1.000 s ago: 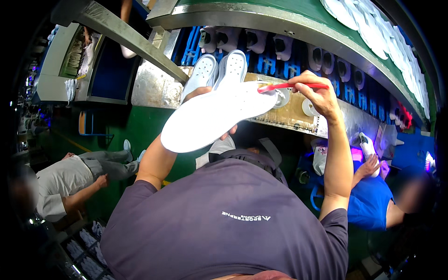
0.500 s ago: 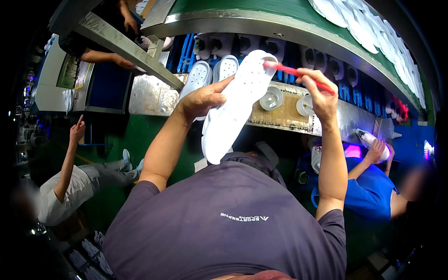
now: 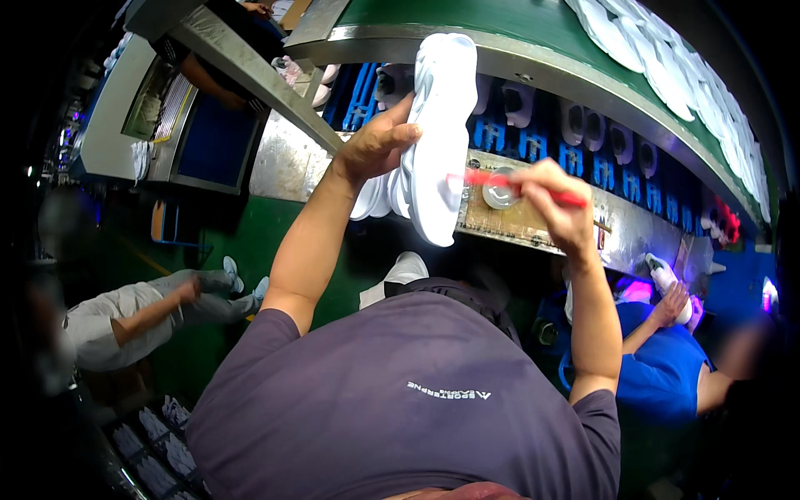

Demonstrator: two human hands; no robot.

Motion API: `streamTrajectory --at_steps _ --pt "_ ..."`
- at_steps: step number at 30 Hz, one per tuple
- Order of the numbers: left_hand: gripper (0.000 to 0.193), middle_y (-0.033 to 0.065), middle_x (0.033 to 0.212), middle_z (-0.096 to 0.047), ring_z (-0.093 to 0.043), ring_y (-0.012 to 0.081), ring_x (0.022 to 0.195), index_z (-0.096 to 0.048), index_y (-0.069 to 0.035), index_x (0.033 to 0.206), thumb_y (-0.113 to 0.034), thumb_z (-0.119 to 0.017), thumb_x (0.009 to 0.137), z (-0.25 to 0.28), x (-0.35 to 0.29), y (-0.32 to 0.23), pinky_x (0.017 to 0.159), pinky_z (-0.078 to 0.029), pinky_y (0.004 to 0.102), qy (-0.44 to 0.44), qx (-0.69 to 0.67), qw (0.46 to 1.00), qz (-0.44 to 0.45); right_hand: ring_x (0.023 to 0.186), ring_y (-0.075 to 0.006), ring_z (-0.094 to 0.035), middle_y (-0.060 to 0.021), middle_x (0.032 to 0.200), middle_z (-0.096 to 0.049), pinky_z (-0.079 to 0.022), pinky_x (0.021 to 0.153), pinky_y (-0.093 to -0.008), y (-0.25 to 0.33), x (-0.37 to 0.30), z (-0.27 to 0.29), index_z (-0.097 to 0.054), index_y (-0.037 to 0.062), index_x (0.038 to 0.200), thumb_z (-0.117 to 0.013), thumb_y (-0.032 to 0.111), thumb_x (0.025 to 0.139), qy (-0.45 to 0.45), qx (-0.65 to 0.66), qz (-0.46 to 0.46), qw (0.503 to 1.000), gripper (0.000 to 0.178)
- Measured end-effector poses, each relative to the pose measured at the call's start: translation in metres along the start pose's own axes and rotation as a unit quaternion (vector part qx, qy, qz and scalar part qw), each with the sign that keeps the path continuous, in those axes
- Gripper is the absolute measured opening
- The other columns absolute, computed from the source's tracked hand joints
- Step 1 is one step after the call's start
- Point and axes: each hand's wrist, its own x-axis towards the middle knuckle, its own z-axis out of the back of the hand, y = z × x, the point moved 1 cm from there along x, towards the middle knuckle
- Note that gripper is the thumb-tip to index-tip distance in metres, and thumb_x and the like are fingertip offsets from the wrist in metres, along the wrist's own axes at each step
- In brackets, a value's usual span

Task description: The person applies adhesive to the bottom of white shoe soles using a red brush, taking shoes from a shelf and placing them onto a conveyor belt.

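My left hand (image 3: 375,146) is closed around the left edge of a white shoe sole (image 3: 443,142), which stands nearly upright in front of me. In my right hand (image 3: 557,204) is a red-handled brush (image 3: 482,177). Its bristle end meets or nearly meets the sole's lower part; motion blur hides exact contact. Just behind the brush, a clear plastic cup (image 3: 500,197) sits on the metal bench. More white soles (image 3: 379,198) lie partly hidden behind my left hand and the held sole.
A metal bench (image 3: 621,242) runs across in front, with blue racks (image 3: 533,143) holding shoe uppers behind it. White soles (image 3: 642,50) line the green belt (image 3: 508,18) above. A slanted metal post (image 3: 250,79) stands left. At right, a blue-clothed person (image 3: 667,358) handles a shoe.
The sole has swung more upright, its inner face turned away. My right hand and brush have moved down, from the sole's upper end to its lower part.
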Motion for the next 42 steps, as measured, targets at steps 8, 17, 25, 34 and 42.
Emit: streamTrajectory --at_steps 8,17,25,34,42 --pt "0.094 0.0163 0.144 -0.050 -0.055 0.0253 0.131 -0.028 0.000 0.158 -0.041 -0.076 0.089 0.001 0.000 -0.002 0.111 -0.047 0.0374 -0.011 -0.001 0.998 -0.062 0.089 -0.0202 -0.065 -0.0095 0.091 -0.073 -0.051 0.084 -0.0323 -0.001 0.018 0.008 -0.076 -0.0014 0.110 -0.066 0.000 0.093 -0.002 -0.097 0.069 0.993 0.020" --pt "0.081 0.0105 0.127 -0.055 -0.056 0.0216 0.122 -0.040 -0.003 0.146 -0.036 -0.082 0.085 -0.004 -0.013 -0.017 0.107 -0.047 0.0364 -0.160 0.182 0.948 -0.207 0.083 -0.0142 -0.069 -0.0066 0.084 -0.075 -0.053 0.081 -0.0282 -0.005 -0.029 -0.020 -0.076 -0.0017 0.106 -0.068 0.007 0.097 -0.087 0.021 -0.127 0.988 0.015" --pt "0.062 0.0086 0.120 -0.069 -0.067 0.0238 0.114 -0.063 -0.003 0.127 -0.028 -0.092 0.078 -0.033 -0.037 0.008 0.103 -0.051 0.0392 -0.127 0.527 0.797 -0.268 0.080 -0.0111 -0.066 -0.0060 0.084 -0.072 -0.049 0.083 -0.0244 0.018 -0.028 -0.052 -0.075 -0.0047 0.110 -0.065 0.013 0.101 -0.160 0.200 -0.184 0.949 0.022" --pt "0.092 0.0101 0.136 -0.058 -0.057 0.0275 0.127 -0.040 -0.007 0.151 -0.031 -0.091 0.079 -0.034 -0.030 0.016 0.107 -0.046 0.0385 -0.156 0.493 0.815 -0.261 0.081 -0.0125 -0.068 -0.0076 0.084 -0.073 -0.053 0.082 -0.0269 0.075 -0.016 -0.063 -0.074 -0.0052 0.110 -0.063 0.011 0.102 -0.128 0.271 -0.109 0.948 0.021" --pt "0.080 0.0122 0.132 -0.062 -0.060 0.0270 0.123 -0.054 -0.002 0.140 -0.041 -0.090 0.080 -0.032 -0.034 0.007 0.107 -0.047 0.0396 -0.151 0.604 0.720 -0.307 0.080 -0.0105 -0.066 -0.0034 0.082 -0.072 -0.051 0.082 -0.0252 0.014 -0.007 -0.054 -0.075 -0.0026 0.108 -0.064 0.012 0.101 -0.199 0.171 -0.167 0.950 0.020"
